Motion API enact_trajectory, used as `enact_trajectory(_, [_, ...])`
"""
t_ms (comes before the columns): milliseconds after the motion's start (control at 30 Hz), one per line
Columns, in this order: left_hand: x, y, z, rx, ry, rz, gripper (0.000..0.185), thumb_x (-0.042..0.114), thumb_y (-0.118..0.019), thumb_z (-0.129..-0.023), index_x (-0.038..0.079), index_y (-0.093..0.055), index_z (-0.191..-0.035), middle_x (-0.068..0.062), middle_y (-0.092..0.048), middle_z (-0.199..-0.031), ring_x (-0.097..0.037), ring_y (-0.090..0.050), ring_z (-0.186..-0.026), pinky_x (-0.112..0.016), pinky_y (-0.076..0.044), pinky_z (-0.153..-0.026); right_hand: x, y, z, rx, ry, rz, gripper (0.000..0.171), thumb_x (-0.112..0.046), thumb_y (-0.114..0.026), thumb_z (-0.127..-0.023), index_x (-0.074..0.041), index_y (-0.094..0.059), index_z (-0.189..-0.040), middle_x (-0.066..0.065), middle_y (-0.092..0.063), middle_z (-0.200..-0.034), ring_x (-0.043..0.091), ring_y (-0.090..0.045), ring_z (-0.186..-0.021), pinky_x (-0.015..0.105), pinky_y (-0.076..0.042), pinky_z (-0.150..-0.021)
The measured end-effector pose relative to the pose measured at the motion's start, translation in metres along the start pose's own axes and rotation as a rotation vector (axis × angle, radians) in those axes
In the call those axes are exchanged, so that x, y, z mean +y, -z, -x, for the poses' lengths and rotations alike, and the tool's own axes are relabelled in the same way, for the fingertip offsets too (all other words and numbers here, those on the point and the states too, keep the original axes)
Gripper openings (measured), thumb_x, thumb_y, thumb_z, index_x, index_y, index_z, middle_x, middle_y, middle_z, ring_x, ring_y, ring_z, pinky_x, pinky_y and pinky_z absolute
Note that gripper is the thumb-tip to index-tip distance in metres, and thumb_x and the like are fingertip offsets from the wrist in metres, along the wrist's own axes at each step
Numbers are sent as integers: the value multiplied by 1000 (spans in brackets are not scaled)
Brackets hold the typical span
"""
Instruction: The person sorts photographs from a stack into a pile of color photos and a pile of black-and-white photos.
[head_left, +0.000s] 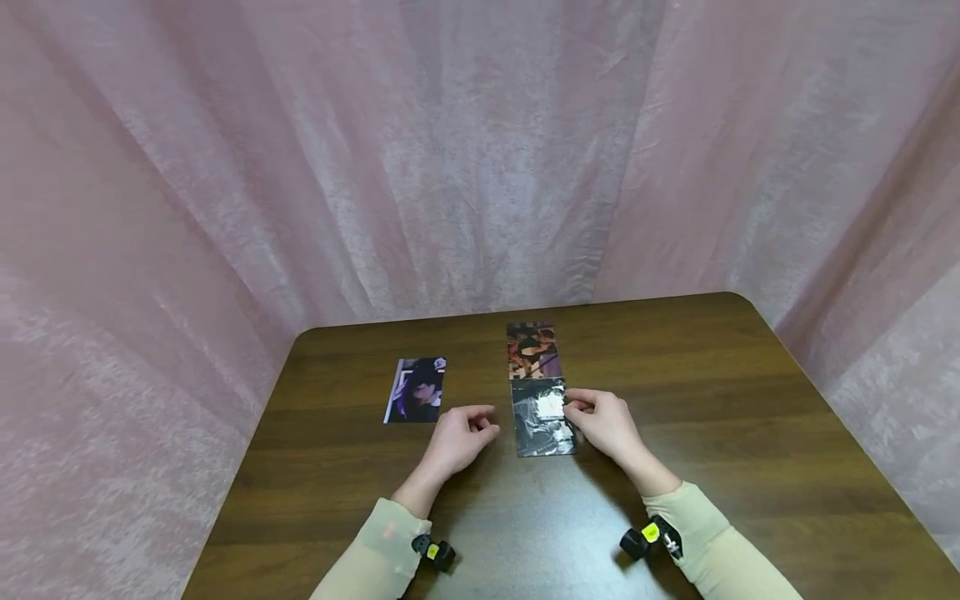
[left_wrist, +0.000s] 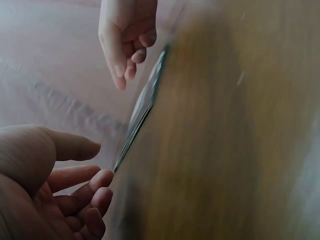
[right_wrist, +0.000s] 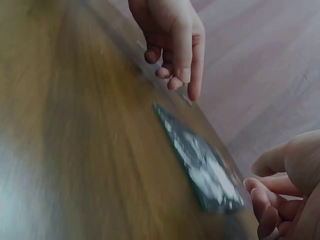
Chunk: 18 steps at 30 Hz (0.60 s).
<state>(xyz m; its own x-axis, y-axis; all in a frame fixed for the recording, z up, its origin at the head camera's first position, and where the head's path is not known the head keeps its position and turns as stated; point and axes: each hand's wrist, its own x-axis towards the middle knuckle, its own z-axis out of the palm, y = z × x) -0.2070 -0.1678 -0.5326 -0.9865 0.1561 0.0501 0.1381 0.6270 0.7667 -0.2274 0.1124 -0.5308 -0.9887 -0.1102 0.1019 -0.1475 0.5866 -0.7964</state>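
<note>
The glossy card is touched at its edge by the right hand, fingers loosely curled, left hand relaxed and empty; flat sliding on the surface is advised.

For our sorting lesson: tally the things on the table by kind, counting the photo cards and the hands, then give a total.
Photo cards: 3 (purple-toned card, reddish card, glossy dark card)
Hands: 2 (left hand, right hand)
Total: 5

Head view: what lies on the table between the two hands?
The glossy dark photo card lies between the left hand and the right hand, whose fingertips reach its right edge. Left of it is bare table.
</note>
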Motion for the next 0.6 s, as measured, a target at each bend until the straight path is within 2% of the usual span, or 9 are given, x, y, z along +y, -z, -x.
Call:
enact_trajectory(233, [-22, 34, -1, 128, 31, -3, 33, 13, -79, -94, 0, -78, -124, 2, -70, -88, -12, -59, -75, -30, -49, -70, -28, -29, -13, -34, 28, -71, 36, -12, -74, -94, -1, -77, -128, -1, -78, -95, 15, -74, -89, 32, -54, -77])
enact_trajectory(433, [-43, 66, -3, 245, 123, -5, 33, 13, -80, -92, -1, -79, -122, -1, -73, -89, -13, -60, -76, -31, -48, -71, -57, -62, -25, -103, 63, -107, 37, -14, -76, -94, 1, -76, -128, 0, -79, -97, 16, -75, -94, 38, -57, -88])
enact_trajectory(600, [-57, 87, -5, 308, 188, 28, 35, 13, -81, -93, -2, -77, -124, -6, -73, -93, -16, -60, -79, -30, -46, -72, -73, -86, -34, -150, 84, -72, 37, -16, -77, -96, 1, -76, -128, -1, -79, -96, 17, -74, -95, 42, -56, -91])
